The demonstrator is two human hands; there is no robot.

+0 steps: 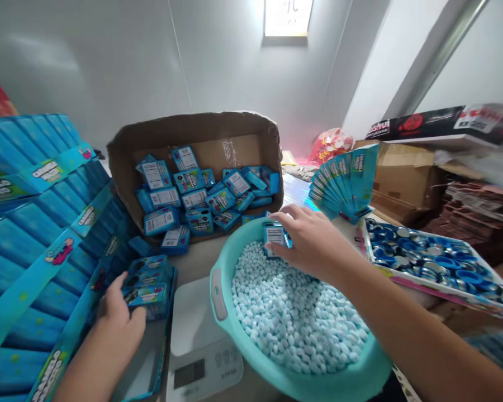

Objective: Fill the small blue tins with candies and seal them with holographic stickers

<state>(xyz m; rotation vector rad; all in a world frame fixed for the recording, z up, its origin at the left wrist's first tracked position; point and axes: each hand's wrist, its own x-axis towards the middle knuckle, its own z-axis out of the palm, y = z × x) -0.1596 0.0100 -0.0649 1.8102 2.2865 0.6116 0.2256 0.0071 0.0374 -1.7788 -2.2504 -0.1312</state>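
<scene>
One small blue box [273,235] is held just inside the far rim of the teal basin [251,354], pinched pretty snugly by the right hand [304,237], fingers bent over the top and thumb pressed lower down. The right forearm is stretched in from the lower right, slanted over the pale blue pellets [293,312]. Left hand [119,312] is held lower, thumb and forefinger spread apart, right up against the boxes [151,295] lined up in an open tray [140,360]. A scale [197,318] is parked between tray and basin, with a carton [251,153] of loose boxes set behind
</scene>
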